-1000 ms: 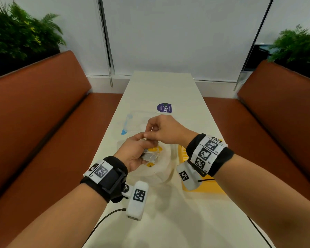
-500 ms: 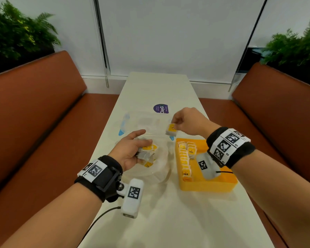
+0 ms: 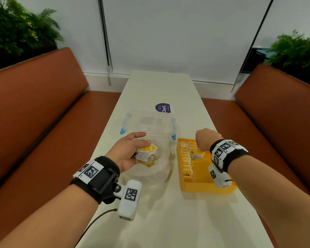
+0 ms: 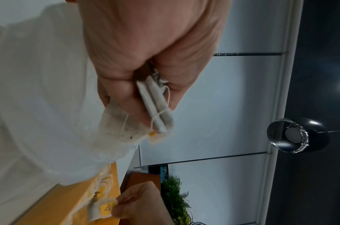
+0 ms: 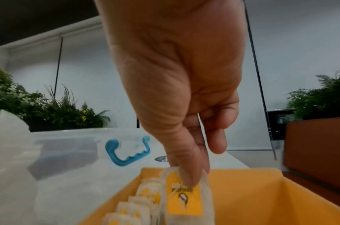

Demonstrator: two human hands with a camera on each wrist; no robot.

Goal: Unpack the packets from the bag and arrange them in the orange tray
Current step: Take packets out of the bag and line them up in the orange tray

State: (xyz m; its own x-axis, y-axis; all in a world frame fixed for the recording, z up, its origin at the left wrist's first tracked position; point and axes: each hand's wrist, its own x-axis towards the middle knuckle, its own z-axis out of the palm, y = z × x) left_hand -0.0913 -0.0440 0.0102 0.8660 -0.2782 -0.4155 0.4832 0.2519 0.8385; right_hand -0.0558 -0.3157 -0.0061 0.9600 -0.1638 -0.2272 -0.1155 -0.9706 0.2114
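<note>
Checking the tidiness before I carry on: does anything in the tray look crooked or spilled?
Nothing stands out. The packets stand in a neat row along the left side of the orange tray, and the right hand lowers another beside them.

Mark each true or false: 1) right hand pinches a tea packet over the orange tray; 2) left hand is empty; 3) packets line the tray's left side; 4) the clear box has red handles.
1) True: the right hand pinches a tea packet over the orange tray.
2) False: the left hand grips several packets above the bag.
3) True: a row of packets stands there.
4) False: the clear box has blue handles.
</note>
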